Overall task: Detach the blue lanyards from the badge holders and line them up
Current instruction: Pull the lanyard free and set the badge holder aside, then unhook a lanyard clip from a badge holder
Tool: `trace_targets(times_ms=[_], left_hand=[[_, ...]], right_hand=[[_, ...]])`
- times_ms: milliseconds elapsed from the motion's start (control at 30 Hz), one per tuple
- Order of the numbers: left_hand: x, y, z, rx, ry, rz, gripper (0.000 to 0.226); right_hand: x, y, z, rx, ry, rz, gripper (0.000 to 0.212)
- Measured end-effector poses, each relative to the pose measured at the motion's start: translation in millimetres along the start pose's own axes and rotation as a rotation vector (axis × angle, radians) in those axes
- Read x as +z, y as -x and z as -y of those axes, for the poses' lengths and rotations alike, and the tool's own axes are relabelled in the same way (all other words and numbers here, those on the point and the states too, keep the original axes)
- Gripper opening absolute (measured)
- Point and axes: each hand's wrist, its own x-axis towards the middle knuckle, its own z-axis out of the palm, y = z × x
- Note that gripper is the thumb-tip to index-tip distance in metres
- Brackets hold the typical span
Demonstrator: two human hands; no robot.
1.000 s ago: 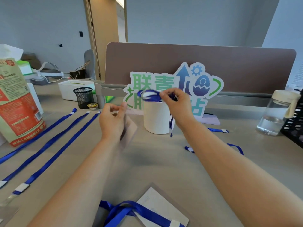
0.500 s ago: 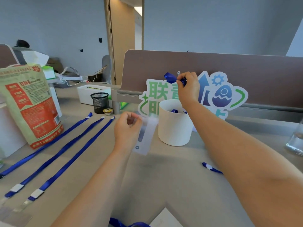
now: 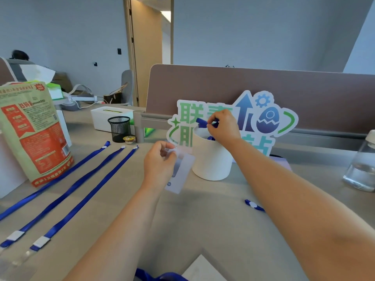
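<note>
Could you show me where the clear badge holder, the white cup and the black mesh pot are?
clear badge holder (image 3: 182,174), head view, middle of its plastic face.
white cup (image 3: 211,161), head view, front of its wall.
black mesh pot (image 3: 119,129), head view, front of its mesh side.

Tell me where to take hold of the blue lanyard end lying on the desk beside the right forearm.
Pinch the lanyard end across its width at the white snap, likely the stiffest visible part, fingers coming down from above on the left. It lies flat on the desk, and the right forearm covers the rest.
</note>
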Motion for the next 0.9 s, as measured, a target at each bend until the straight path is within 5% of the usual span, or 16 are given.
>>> trace_targets(times_ms=[100,433,667,900], left_hand=[[1.3,1.0,-0.4,0.007,-0.002,0.011,0.017],[19.9,7.5,-15.6,0.12,-0.104,0.126,0.012],[104.1,25.4,-45.3,0.218,-0.209,0.469,0.011],[184.6,49.9,-52.7,0.192,-0.179,0.596,0.006]], right_hand=[[-1.5,11.1,-5.7,0.028,0.093,0.087,0.013],[-36.6,65.4,-27.3,-0.049,-0.012,-0.046,0.013],[-97.4,106.5,-107.2,0.212,0.06,-0.003,0.018],[-145.2,131.0,-200.4,0.479,0.174,0.031,0.015]])
